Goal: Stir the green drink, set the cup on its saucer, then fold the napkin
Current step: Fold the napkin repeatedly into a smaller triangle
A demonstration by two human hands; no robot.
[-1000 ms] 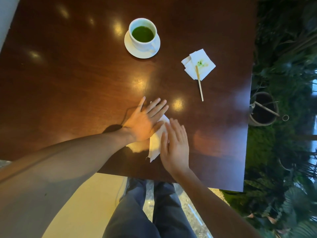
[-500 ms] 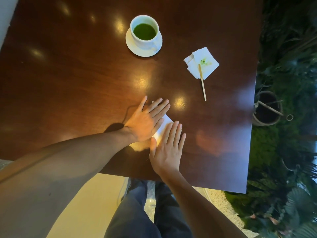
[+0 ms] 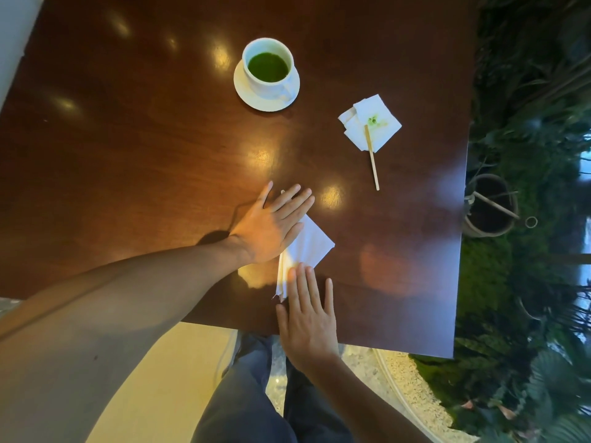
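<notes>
Head view, looking down at your two hands on a dark wooden bench [image 3: 128, 155]. Your left hand [image 3: 271, 225] lies flat, fingers straight and together, pressing the upper left part of a white napkin [image 3: 310, 244]. Your right hand [image 3: 307, 314] is also flat, fingers spread, its fingertips [image 3: 300, 270] on the napkin's near edge. Neither grip pinches anything; both simply press.

The napkin sits near the bench's front edge, between your hands, partly folded, with one corner pointing right. It is thin, soft paper, likely to slide on the glossy wood and to tear if tugged, so hold one side down and lift a free corner.

Farther off, the cup [image 3: 268, 68] of green drink stands on its saucer [image 3: 256, 100]. To its right, a wooden stirrer [image 3: 372, 164] rests with its tip on a second, green-stained napkin [image 3: 380, 123].

Your left palm hides much of the napkin, so how many folds it has is hard to say.
</notes>
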